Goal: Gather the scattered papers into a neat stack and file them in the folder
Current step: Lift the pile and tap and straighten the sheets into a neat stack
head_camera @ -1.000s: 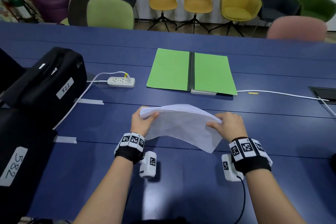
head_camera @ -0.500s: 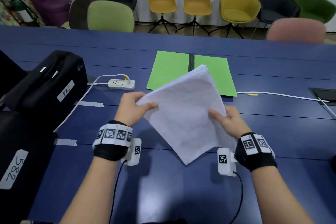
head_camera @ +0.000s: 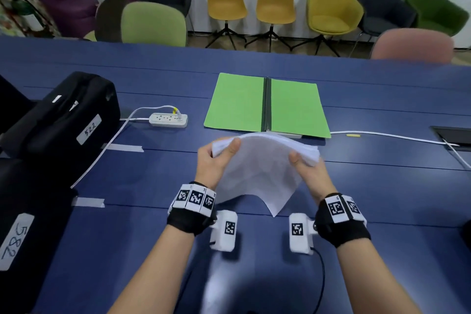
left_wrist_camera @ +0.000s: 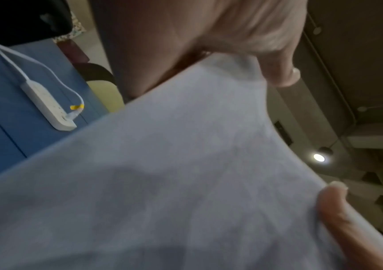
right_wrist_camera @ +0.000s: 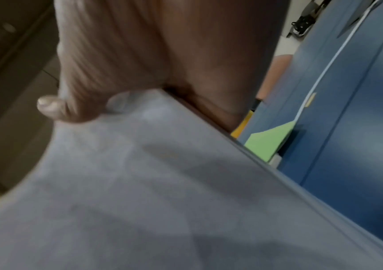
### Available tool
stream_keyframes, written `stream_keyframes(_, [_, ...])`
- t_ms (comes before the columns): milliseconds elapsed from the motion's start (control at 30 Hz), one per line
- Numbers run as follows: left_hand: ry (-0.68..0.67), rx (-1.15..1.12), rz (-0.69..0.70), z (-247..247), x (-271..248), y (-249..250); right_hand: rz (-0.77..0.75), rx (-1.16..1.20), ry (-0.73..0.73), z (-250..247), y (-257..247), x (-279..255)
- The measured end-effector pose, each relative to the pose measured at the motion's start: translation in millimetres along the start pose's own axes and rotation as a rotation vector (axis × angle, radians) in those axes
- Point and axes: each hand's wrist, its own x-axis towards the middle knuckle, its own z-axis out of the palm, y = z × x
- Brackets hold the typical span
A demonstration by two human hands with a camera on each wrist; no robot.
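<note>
A stack of white papers [head_camera: 262, 168] hangs above the blue table, arched upward between both hands. My left hand [head_camera: 216, 160] pinches its left end, thumb on top. At the right end my right hand [head_camera: 304, 164] pinches it the same way. The near corner of the papers droops toward me. The left wrist view shows the papers [left_wrist_camera: 174, 173] filling the frame under my thumb. They also fill the right wrist view, papers [right_wrist_camera: 162, 191] below my thumb. The green folder [head_camera: 265, 104] lies open and flat just beyond the papers, its dark spine in the middle.
A white power strip [head_camera: 168, 120] with its cable lies left of the folder. Two black cases [head_camera: 61, 120] stand at the left edge. A white cable [head_camera: 387, 136] runs right toward a table hatch [head_camera: 453, 135]. Chairs line the far side.
Half a second ago the stack stood tilted up on its corner; now it is lowered and turned level, bowed between both hands. Both hands kept their hold.
</note>
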Motion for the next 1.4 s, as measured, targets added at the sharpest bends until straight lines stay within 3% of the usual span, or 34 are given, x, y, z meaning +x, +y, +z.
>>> stream_keyframes(100, [0.115, -0.044, 0.048, 6, 3, 7, -0.073, 0.019, 0.064, 3, -10, 5])
stream_keyframes(200, [0.194, 0.044, 0.001, 12, 4, 11, -0.139, 0.003, 0.111, 5, -10, 10])
stream_keyframes(367, [0.161, 0.072, 0.016, 14, 10, 11, -0.150, -0.027, -0.040, 8, -12, 4])
stream_keyframes(533, [0.084, 0.005, 0.119, 19, 6, 19, -0.232, -0.095, 0.081, 13, -28, 8])
stream_keyframes(667, [0.053, -0.002, 0.237, 12, 3, 23, -0.317, -0.010, 0.067, 5, -38, 4])
stream_keyframes(833, [0.006, 0.018, 0.005, 6, 2, -6, -0.165, -0.170, 0.011, 3, -13, 7])
stream_keyframes(1033, [0.017, 0.068, 0.047, 8, 4, 5, -0.235, -0.109, 0.068, 9, -18, 5])
stream_keyframes(1133, [0.084, 0.165, 0.026, 0, 8, 0, -0.107, -0.217, 0.007, 7, -10, 5])
stream_keyframes(1233, [0.116, 0.332, 0.075, -4, 17, 8, -0.220, -0.417, 0.099, 0, -21, 12])
stream_keyframes(1300, [0.035, 0.546, 0.135, 3, 15, 24, -0.388, -0.618, 0.132, 1, -39, 16])
stream_keyframes(1367, [-0.087, 0.739, 0.233, 16, 4, 43, -0.420, -0.842, -0.010, 10, -50, 17])
stream_keyframes(1400, [-0.135, 0.787, 0.267, 22, 3, 47, -0.375, -0.830, -0.114, 15, -52, 18])
